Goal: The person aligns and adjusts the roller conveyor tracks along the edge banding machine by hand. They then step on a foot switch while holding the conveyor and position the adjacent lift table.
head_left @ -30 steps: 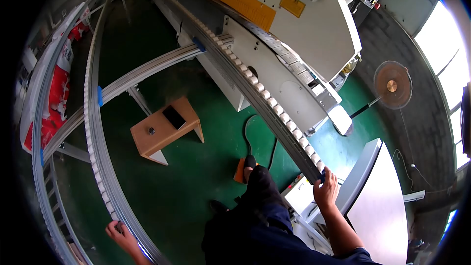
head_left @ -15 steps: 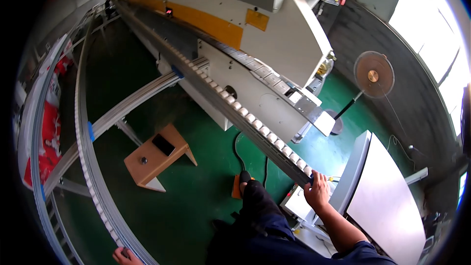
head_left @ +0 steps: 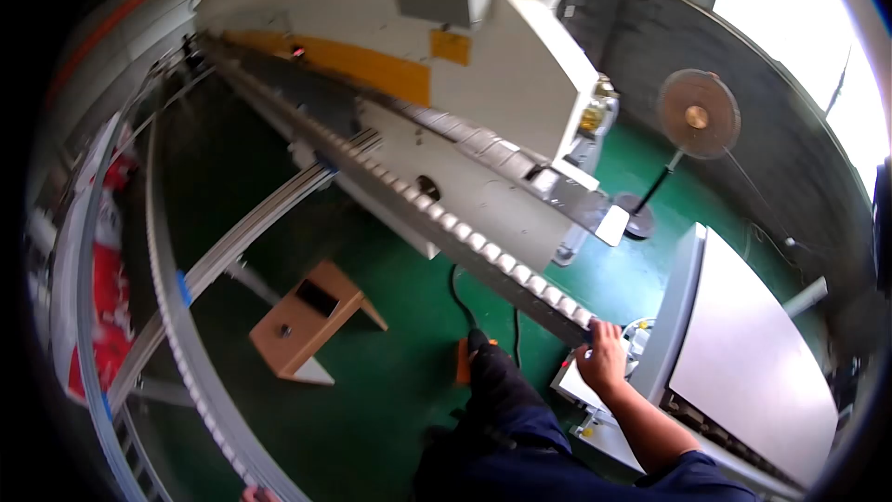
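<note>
Right of the stool (head_left: 299, 350), the right hand (head_left: 604, 360) grips the near end of the roller rail (head_left: 465, 251); below it, the left hand (head_left: 259, 495) apparently touches the second rail (head_left: 206, 372), grip indeterminable.

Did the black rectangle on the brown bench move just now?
No, the black rectangle still lies in the same spot on the bench.
</note>
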The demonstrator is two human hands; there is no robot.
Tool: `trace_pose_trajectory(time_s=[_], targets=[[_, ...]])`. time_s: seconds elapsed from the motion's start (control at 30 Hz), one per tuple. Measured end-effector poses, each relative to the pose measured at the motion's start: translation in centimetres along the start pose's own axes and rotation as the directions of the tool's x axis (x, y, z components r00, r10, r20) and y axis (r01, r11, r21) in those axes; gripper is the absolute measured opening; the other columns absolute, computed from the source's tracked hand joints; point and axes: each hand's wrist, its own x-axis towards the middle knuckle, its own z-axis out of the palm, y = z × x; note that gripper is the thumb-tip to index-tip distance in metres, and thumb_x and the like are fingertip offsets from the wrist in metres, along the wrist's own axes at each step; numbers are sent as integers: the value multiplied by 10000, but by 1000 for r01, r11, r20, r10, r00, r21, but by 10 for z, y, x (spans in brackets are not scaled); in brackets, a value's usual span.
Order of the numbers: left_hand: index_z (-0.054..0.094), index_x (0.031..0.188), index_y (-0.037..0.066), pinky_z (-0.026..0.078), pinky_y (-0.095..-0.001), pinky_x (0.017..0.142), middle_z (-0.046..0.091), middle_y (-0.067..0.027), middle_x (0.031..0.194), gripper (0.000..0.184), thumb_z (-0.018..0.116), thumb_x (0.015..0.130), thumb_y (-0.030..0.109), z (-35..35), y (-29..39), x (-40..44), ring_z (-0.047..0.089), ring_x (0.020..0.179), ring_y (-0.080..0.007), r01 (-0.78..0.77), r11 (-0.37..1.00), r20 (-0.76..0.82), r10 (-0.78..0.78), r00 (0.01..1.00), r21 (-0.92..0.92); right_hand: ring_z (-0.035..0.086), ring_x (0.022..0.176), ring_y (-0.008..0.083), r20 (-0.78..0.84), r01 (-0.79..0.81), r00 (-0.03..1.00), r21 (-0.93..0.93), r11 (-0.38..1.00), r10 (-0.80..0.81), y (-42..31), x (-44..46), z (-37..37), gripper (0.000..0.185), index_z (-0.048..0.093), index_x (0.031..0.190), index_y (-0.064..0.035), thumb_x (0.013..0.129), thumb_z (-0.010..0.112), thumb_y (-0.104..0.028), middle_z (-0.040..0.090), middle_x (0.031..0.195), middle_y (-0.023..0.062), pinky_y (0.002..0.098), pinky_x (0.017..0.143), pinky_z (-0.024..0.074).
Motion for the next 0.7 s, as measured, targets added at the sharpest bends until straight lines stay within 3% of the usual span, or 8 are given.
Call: trace_pose_trajectory(time_s=[0.03,0.17,0.3,0.43,0.57,0.67,0.7], targets=[[647,1144,72,537,-490,806,638,-185,1054,425,713,900,414,9,0,2,637,931,-367,-15,1000,27,16,1000,-17,581,997,417,10,-22,1000,15,1000,22,8,1,6,431,554,1173,-13,748,614,-55,612,1041,213,504,872,495],[593,1074,43,510,-428,826,540,-166,1103,292,673,795,13,-18,-9,-23,598,982,-349,162,970,-10,-167,986,-178,620,1024,373,-32,-83,996,155,984,88,30,2,22,452,583,1202,-41,753,615,0,655,1066,185,462,897,502],[578,1123,62,477,-448,898,545,-162,1119,315,675,824,37,-22,-16,-35,573,1028,-373,144,954,-15,-154,988,-263,628,977,330,7,-45,999,110,993,44,24,3,13,414,562,1220,-42,808,567,0,644,1041,161,447,877,502],[561,1166,65,460,-454,930,543,-163,1145,342,671,842,59,-43,-3,-53,558,1064,-381,220,947,18,-222,975,-236,604,897,311,15,5,1000,82,997,-6,36,14,15,430,528,1244,-43,819,533,17,605,1011,158,444,812,493],[525,1233,56,454,-453,950,536,-164,1180,381,656,876,85,-56,4,-75,549,1094,-380,256,941,51,-251,967,-223,538,876,291,-106,144,985,44,989,-139,30,33,10,413,535,1213,-26,803,554,19,547,1051,153,436,819,469],[515,1263,52,478,-438,924,538,-166,1195,387,650,904,107,-66,3,-90,547,1107,-372,346,893,115,-326,938,-287,538,938,306,-46,78,996,89,993,-74,33,47,16,357,536,1189,-13,834,558,7,548,1073,162,438,868,463],[512,1280,51,494,-420,895,542,-160,1203,394,648,916,116,-65,-4,-97,562,1089,-356,292,923,93,-277,956,-251,541,946,312,-36,51,998,140,989,-47,42,54,21,336,539,1177,-7,842,563,2,547,1080,166,436,888,461]])
